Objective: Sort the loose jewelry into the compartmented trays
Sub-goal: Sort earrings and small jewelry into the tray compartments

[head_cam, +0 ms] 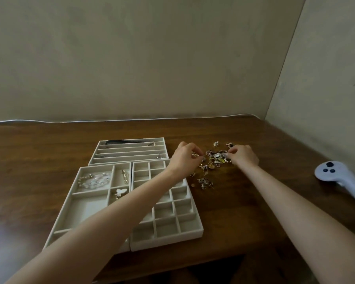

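1. Where three pale, felt-lined trays sit together on the wooden table (pixel 244 201), the slotted tray (pixel 129 155) at the back holds a dark band (pixel 119 142) in its farthest long slot. Small metal bits lie at the right ends of two slots.
2. The left tray (pixel 86 208) carries a clear beaded strand (pixel 94 179) in its far-left compartment, a gold clip (pixel 125 176) in the narrow one beside it, and a white butterfly piece (pixel 120 192) in the compartment just nearer.
3. The grid tray (pixel 166 240) of small square cells lies to the right; the left forearm crosses it and hides several cells.
4. The loose jewelry (pixel 213 160) lies heaped on bare wood right of the trays, its gold, white and dark pieces too small to tell apart.
5. The left hand (pixel 184 158) is curled, its fingertips pinching a small gold piece (pixel 194 154) at the heap's left edge.
6. The right hand (pixel 244 155) is curled with its fingertips in the heap's right side; I cannot tell whether it grasps anything.
7. A smooth white controller (pixel 340 179) with dark buttons lies well apart on the right, its handle cut off by the frame edge.
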`<state>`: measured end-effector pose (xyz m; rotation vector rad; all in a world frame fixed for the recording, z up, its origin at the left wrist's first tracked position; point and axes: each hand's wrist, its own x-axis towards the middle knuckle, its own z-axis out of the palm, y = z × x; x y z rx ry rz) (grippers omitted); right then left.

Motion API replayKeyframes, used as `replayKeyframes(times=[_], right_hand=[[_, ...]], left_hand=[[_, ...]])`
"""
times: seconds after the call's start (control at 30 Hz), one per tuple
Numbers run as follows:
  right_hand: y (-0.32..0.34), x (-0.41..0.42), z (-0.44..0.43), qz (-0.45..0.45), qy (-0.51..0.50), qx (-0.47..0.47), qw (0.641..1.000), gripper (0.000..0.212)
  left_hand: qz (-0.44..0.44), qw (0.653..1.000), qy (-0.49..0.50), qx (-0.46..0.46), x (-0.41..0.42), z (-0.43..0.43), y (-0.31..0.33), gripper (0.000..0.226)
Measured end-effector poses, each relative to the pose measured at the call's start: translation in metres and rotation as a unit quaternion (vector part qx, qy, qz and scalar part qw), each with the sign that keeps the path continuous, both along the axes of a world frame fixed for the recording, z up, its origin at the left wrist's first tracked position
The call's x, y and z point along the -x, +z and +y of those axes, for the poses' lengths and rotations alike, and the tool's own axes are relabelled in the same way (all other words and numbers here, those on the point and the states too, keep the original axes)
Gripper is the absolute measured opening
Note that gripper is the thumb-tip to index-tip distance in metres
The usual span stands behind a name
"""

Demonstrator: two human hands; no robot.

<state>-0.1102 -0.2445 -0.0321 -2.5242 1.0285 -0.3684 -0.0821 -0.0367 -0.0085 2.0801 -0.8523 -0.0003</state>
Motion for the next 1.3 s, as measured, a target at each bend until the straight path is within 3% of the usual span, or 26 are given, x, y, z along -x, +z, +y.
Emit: replayKeyframes(times=[0.07, 0.17, 0.27, 0.4, 0.67, 0.8, 0.93, 1.1, 1.3], right_hand=[[0.004, -0.002, 0.0, 0.001, 0.012, -0.03, 0.999, 0.02], [0.007, -0.002, -0.001, 0.01, 0.029, -0.083, 0.996, 0.028], [0.008, 0.001, -0.001, -0.06, 0.037, -0.135, 0.988, 0.027], [0.014, 0.004, 0.0, -0.175, 0.044, -0.241, 0.954, 0.007], [0.045, 0.004, 0.018, -0.318, 0.119, -0.34, 0.877, 0.003], [0.059, 0.002, 0.026, -0.33, 0.199, -0.396, 0.834, 0.005], [0.064, 0.001, 0.035, -0.32, 0.244, -0.421, 0.813, 0.008], [0.07, 0.006, 0.048, -0.313, 0.27, -0.439, 0.797, 0.013], [0.065, 0.01, 0.043, -0.31, 0.247, -0.447, 0.802, 0.015]], left_hand=[[0.006, 1.0, 0.001, 0.002, -0.001, -0.001, -0.002, 0.007], [0.008, 1.0, 0.002, 0.0, -0.002, -0.004, -0.004, 0.009], [0.011, 1.0, 0.002, 0.0, -0.002, -0.006, -0.005, 0.011], [0.015, 1.0, -0.001, 0.002, -0.001, -0.007, -0.004, 0.01], [0.012, 1.0, -0.005, -0.003, -0.009, -0.006, -0.003, 0.006], [0.025, 1.0, 0.0, 0.009, -0.017, -0.009, 0.002, 0.018], [0.077, 0.994, -0.012, 0.074, -0.02, -0.014, 0.011, 0.037], [0.102, 0.985, -0.025, 0.134, -0.026, -0.017, 0.017, 0.008], [0.238, 0.936, -0.011, 0.258, -0.026, -0.007, 0.019, 0.01]])
